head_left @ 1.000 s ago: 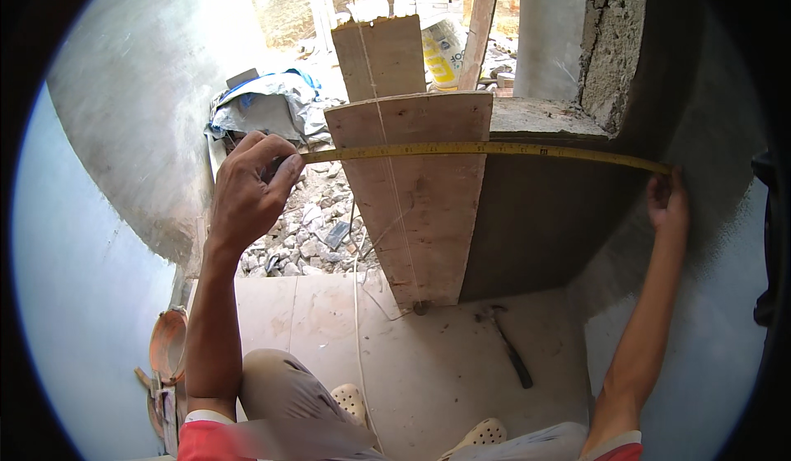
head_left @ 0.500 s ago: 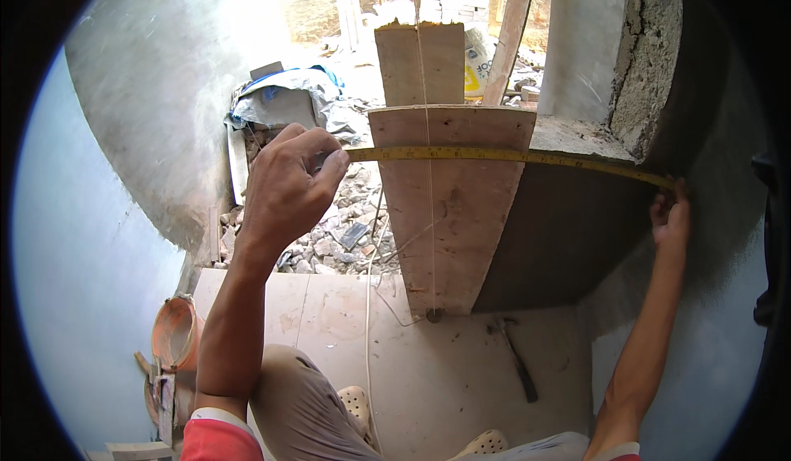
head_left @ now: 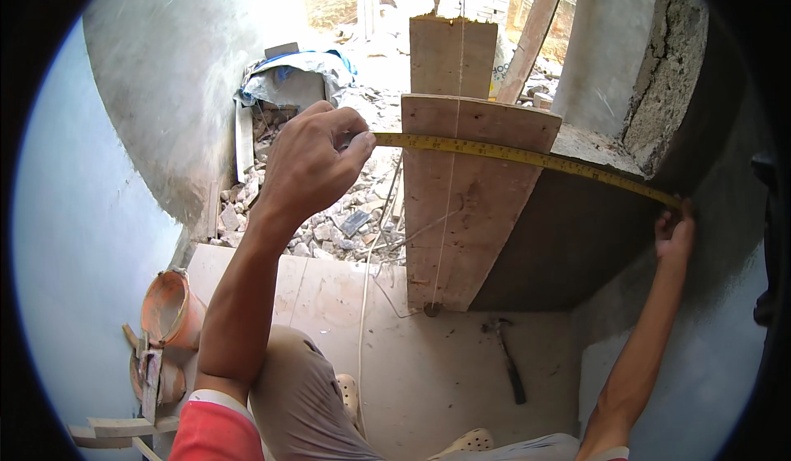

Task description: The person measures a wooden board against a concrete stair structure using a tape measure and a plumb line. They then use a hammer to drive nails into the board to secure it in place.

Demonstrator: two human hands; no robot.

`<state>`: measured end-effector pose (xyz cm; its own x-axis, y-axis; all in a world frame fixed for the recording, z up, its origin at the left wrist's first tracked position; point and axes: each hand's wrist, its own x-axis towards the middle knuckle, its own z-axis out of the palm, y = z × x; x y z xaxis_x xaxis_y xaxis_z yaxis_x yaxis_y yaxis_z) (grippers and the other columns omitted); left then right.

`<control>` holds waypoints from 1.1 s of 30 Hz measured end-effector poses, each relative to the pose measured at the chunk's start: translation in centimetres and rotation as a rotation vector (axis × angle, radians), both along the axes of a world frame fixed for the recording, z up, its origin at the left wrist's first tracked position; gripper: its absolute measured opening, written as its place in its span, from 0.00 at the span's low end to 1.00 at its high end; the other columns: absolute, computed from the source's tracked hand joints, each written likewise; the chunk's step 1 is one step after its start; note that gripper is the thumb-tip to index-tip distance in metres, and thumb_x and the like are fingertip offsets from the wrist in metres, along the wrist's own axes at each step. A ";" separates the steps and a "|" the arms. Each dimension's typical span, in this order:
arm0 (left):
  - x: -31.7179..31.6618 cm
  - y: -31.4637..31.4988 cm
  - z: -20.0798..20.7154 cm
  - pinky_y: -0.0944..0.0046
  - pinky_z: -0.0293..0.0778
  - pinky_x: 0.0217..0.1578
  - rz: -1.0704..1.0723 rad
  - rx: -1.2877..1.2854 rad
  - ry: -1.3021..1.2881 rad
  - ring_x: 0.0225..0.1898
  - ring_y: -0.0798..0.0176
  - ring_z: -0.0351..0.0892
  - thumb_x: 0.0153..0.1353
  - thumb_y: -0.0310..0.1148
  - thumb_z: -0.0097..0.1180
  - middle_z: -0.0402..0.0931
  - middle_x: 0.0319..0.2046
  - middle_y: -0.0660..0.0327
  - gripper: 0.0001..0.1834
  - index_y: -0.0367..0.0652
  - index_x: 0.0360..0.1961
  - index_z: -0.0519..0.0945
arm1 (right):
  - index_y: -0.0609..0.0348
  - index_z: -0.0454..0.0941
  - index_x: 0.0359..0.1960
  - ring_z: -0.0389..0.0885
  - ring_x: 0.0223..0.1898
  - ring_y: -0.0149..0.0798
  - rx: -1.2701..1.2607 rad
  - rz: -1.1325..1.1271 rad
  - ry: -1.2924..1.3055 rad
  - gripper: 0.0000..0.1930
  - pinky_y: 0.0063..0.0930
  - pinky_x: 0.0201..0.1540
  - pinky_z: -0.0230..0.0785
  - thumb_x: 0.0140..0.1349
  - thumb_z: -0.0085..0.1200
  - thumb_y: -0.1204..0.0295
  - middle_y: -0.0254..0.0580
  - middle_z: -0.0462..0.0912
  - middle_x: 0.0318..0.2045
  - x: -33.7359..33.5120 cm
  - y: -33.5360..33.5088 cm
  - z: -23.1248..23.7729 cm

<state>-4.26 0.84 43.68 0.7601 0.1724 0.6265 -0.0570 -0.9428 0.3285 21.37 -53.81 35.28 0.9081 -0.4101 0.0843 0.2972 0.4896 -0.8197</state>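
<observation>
A yellow tape measure (head_left: 494,151) is stretched between my hands, sagging slightly across the face of an upright wooden board (head_left: 474,205). My left hand (head_left: 317,152) pinches one end of it, left of the board, with the fingers closed. At the far right, my right hand (head_left: 676,232) presses the other end against the grey wall with its fingertips. A thin string (head_left: 456,189) runs down in front of the board to a small round weight (head_left: 431,309) at its foot. Dark, smooth plaster (head_left: 560,247) covers the low wall right of the board.
On the tiled floor lies a claw hammer (head_left: 511,362). Orange buckets (head_left: 171,308) and wood scraps stand at the left wall. A white cable (head_left: 364,321) crosses the floor. Beyond the opening are rubble (head_left: 329,234), a tarp-covered heap (head_left: 301,78) and a leaning timber (head_left: 534,37).
The view has shifted, so the board and left hand appear farther right. The tape slants more, its right end lower than before. Both hands keep their hold on it.
</observation>
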 end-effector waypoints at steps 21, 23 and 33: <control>0.1 0.5 -0.2 0.60 0.77 0.43 -0.085 -0.022 -0.018 0.36 0.58 0.81 0.65 0.32 0.61 0.79 0.34 0.54 0.10 0.33 0.36 0.84 | 0.50 0.83 0.44 0.75 0.25 0.27 0.012 0.021 0.020 0.15 0.23 0.27 0.69 0.72 0.58 0.53 0.28 0.78 0.26 0.2 1.9 0.1; 0.3 0.3 -0.2 0.61 0.76 0.45 -0.107 -0.022 -0.031 0.38 0.59 0.81 0.66 0.31 0.59 0.79 0.35 0.54 0.10 0.31 0.36 0.82 | 0.51 0.84 0.43 0.74 0.24 0.29 0.044 0.039 0.024 0.16 0.24 0.26 0.69 0.73 0.56 0.53 0.31 0.79 0.26 -0.2 2.6 0.2; 0.5 0.7 -1.4 0.61 0.70 0.40 -0.084 -0.028 -0.075 0.34 0.63 0.72 0.67 0.33 0.57 0.72 0.31 0.59 0.11 0.34 0.33 0.79 | 0.54 0.80 0.42 0.73 0.25 0.27 0.097 0.053 -0.021 0.16 0.21 0.25 0.67 0.70 0.61 0.53 0.31 0.75 0.27 -3.1 5.5 2.4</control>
